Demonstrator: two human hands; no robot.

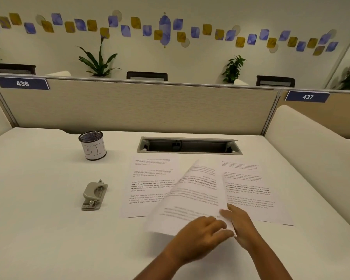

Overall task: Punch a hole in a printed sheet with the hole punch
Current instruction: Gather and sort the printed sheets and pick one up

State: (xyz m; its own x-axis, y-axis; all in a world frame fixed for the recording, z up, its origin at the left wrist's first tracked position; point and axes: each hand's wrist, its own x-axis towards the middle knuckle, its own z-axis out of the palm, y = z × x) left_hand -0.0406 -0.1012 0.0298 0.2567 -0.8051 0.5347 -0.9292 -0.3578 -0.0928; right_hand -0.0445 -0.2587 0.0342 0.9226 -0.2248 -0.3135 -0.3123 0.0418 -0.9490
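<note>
three white printed paper sheets are on the pale white desk (pixel 49 229), right of centre. two lie flat: the left flat sheet (pixel 150 178) and the right flat sheet (pixel 251 190), side by side. the third, the lifted printed sheet (pixel 192 199), rises between them, tilted up off the desk, its far end overlapping both flat pages and its print blurred.

both hands meet at the near right corner of the lifted printed sheet. the left hand (pixel 202 231) has its fingers curled over the near edge and grips the paper there. the right hand (pixel 240 225) lies against the sheet's right edge with its fingers fairly straight; it touches the paper, but whether it pinches it i cannot tell (that part is smeared).

the grey metal hole punch (pixel 94 196) sits on the desk well to the left of the papers, untouched and apart from both hands. further away on the left stands a black mesh cup (pixel 93 145) wrapped in a white paper label lettered "bin". a rectangular grey cable slot (pixel 189 145) is set into the desk just beyond the sheets. behind it runs a beige fabric partition (pixel 129 106) carrying blue number plates, 436 (pixel 22 83) and 437 (pixel 307 97)
</note>
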